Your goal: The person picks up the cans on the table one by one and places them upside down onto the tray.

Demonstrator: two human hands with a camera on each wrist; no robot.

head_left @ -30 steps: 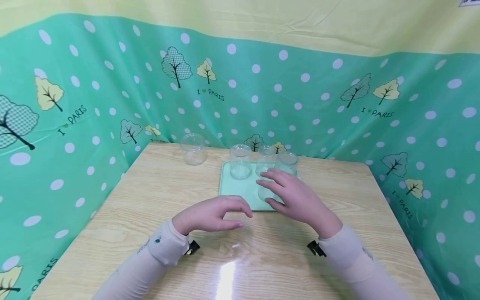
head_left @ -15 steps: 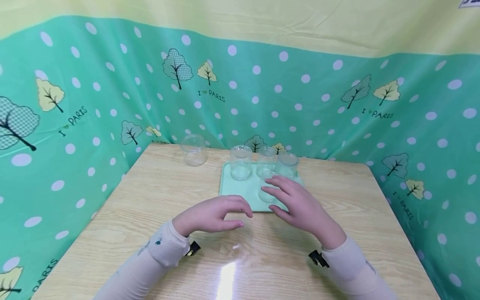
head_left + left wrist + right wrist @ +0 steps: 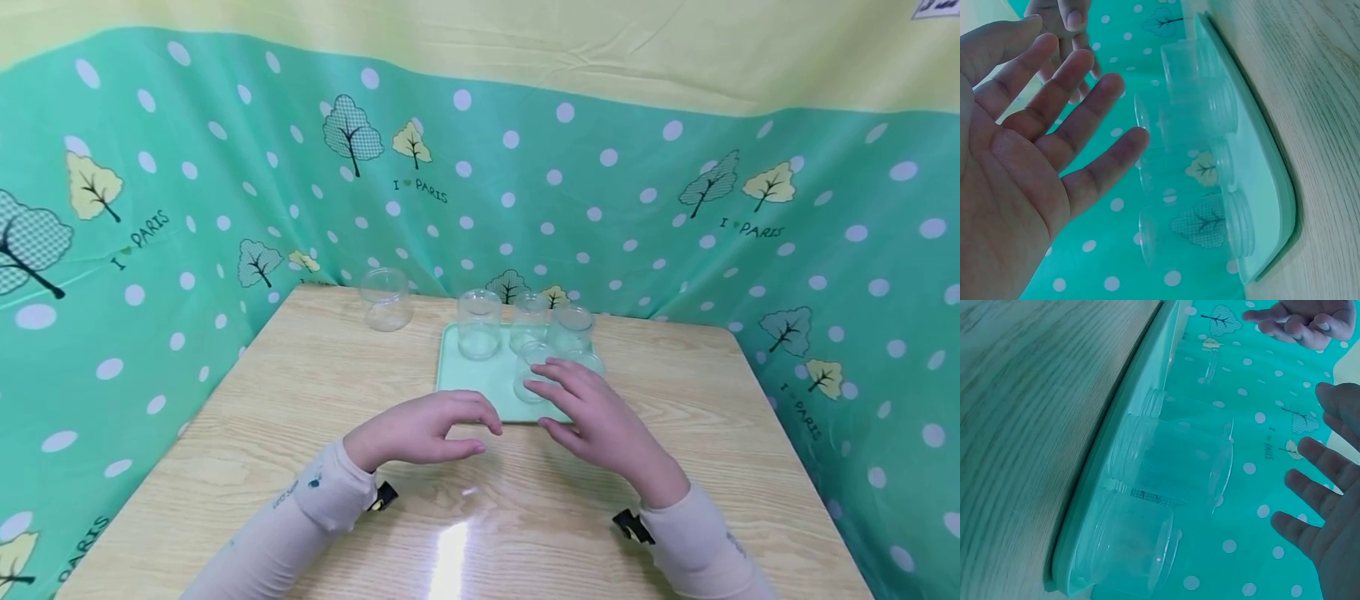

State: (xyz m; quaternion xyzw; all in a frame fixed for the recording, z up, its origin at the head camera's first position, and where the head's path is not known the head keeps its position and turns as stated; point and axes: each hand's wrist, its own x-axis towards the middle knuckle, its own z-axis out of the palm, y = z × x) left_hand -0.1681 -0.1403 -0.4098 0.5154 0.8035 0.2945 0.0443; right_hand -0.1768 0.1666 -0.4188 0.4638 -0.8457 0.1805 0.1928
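Several clear jars stand on a pale green tray (image 3: 476, 387) at the table's far middle. The back row holds a left jar (image 3: 480, 329), a middle jar (image 3: 530, 317) and a right jar (image 3: 573, 325). My right hand (image 3: 603, 421) hovers over the tray's front right corner with fingers spread, overlapping a front jar (image 3: 528, 385) and partly hiding another jar (image 3: 595, 362). My left hand (image 3: 427, 427) hangs in front of the tray's left part, loosely bent and holding nothing. Ridged ends of the jars (image 3: 1244, 222) face the tray in the left wrist view.
Another clear container (image 3: 387, 304) stands on the wooden table (image 3: 322, 367) at the back left, off the tray. A green dotted cloth (image 3: 600, 208) with tree prints hangs behind and along both sides. A bright reflection lies on the near tabletop.
My right hand has drawn back slightly toward the front right, so more of the front jars shows. The left hand, tray and jars stay in place.
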